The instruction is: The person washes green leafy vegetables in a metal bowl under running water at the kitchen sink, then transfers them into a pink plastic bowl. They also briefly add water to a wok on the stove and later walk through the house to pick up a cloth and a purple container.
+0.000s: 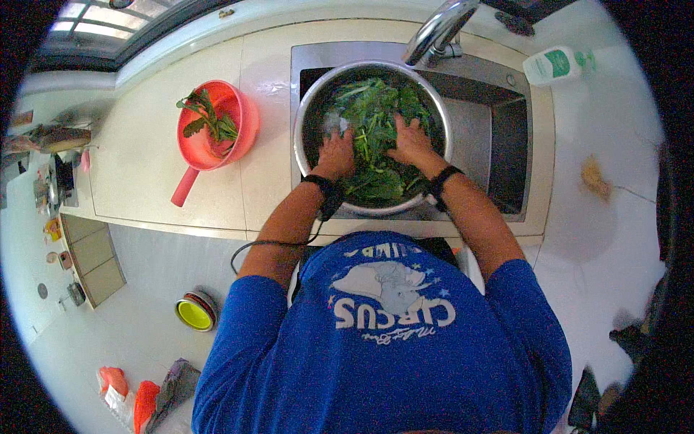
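Note:
A large round metal basin (pixel 445 138) sits over the left part of the sink. Leafy greens (pixel 373 116) lie in water inside it. Both hands reach into the basin from the near side, each with a black band at the wrist. My left hand (pixel 336 155) is at the left of the leaves, fingers apart and nothing visible in its grip. On the right, my right hand (pixel 413 144) touches the greens with its fingers spread among them; whether it grips any stems is hidden.
A chrome faucet (pixel 439 32) arches behind the basin. The steel sink (pixel 471 146) extends rightward. On the left counter (pixel 146 125), a red plastic ladle (pixel 187 184) holds a few leafy stems (pixel 214 122). A white pump bottle (pixel 553 65) is at back right. Bowls (pixel 195 313) are lower left.

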Demonstrator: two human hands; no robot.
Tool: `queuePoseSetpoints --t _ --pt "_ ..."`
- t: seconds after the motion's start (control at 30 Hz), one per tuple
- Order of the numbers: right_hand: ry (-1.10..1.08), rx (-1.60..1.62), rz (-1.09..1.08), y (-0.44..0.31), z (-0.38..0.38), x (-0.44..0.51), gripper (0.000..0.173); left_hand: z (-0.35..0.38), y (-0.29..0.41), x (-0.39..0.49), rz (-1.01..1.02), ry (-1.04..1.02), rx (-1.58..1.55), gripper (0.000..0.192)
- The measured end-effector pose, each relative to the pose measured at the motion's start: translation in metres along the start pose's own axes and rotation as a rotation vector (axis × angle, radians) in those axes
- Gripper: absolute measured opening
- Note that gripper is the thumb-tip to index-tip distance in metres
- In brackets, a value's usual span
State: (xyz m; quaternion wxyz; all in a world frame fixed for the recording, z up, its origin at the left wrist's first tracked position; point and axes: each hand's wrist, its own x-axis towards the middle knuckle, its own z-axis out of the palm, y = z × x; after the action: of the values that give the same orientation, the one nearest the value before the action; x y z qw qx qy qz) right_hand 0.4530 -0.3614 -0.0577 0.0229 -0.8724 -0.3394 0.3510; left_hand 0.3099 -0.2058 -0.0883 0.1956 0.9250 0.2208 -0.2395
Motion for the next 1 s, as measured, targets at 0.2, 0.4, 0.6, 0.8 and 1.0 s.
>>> queuePoseSetpoints --t 0.2,0.4,0.6,0.8,1.0 --pt "0.2 0.452 -0.055 -0.017 -0.003 -0.008 0.066 -0.025 0.024 0.008 0.073 0.037 -0.632 0.059" --pt "0.4 0.71 -0.426 -0.026 -0.07 -0.093 0.059 -0.102 0.018 -0.046 0.468 0.251 -0.879 0.047" --pt "0.378 0.451 -0.02 -0.018 -0.04 -0.068 0.059 -0.078 0.002 -0.01 0.185 -0.047 -0.529 0.061" --pt "0.374 0.241 -0.047 0.008 -0.022 -0.075 0.082 -0.05 -0.014 -0.027 0.221 0.297 -0.329 0.096" --pt "0.112 0.041 0.1 -0.018 0.022 -0.088 0.123 -0.021 -0.005 -0.036 0.11 0.034 -0.129 0.114"
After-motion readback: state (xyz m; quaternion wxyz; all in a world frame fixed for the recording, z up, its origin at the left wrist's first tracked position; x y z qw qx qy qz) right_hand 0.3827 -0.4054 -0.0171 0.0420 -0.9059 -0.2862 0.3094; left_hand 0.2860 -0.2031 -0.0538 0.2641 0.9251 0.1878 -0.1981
